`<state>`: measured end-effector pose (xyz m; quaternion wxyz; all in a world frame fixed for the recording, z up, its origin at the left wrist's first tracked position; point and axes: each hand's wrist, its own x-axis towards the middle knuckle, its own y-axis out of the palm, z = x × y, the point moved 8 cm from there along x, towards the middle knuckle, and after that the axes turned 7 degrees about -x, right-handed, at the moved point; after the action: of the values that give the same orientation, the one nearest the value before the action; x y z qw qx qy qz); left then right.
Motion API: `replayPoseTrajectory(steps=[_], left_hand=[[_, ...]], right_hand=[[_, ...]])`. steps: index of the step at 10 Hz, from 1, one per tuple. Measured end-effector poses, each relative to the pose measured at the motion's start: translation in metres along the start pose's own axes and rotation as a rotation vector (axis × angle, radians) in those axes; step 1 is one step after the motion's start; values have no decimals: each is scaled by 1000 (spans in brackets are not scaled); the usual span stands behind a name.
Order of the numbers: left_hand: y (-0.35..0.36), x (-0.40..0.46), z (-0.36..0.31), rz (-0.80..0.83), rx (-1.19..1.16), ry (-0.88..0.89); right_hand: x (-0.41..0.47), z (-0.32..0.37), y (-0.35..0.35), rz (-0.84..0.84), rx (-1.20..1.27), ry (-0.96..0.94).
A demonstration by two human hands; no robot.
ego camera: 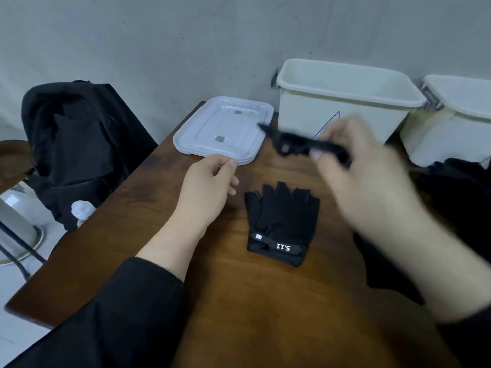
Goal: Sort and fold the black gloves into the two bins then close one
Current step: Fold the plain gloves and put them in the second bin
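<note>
While the right hand [364,166] grips a glove [300,142], both bins [342,102] stand lidless.

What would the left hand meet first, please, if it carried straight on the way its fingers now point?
Probably the white lid. The left hand hovers over the wooden table, empty, its fingers pointing up-right towards the lid's near edge. Depth is unclear, so it might pass just above the lid.

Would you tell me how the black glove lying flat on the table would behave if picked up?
The flat glove looks like thin fabric, so probably floppy and light. Its loose wrist strap may dangle.
</note>
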<state>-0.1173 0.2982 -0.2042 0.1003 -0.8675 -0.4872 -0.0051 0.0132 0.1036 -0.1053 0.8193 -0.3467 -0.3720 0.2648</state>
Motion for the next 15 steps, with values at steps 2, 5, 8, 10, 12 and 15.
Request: replayPoseTrajectory(steps=[2, 5, 8, 10, 12, 15], left_hand=[[6, -2, -4, 22, 99, 45], [28, -11, -2, 263, 289, 107], [33, -40, -48, 367, 288, 613], [32, -18, -13, 370, 328, 313], [30, -14, -8, 324, 126, 130], [8, -8, -9, 53, -202, -5]], right_hand=[[-84, -18, 88, 468, -139, -76], [-89, -12, 93, 417, -221, -211], [-89, -13, 93, 424, -240, -239], [-87, -11, 85, 419, -107, -206], [-79, -11, 71, 212, -111, -173], [-31, -69, 11, -229, 786, 409]])
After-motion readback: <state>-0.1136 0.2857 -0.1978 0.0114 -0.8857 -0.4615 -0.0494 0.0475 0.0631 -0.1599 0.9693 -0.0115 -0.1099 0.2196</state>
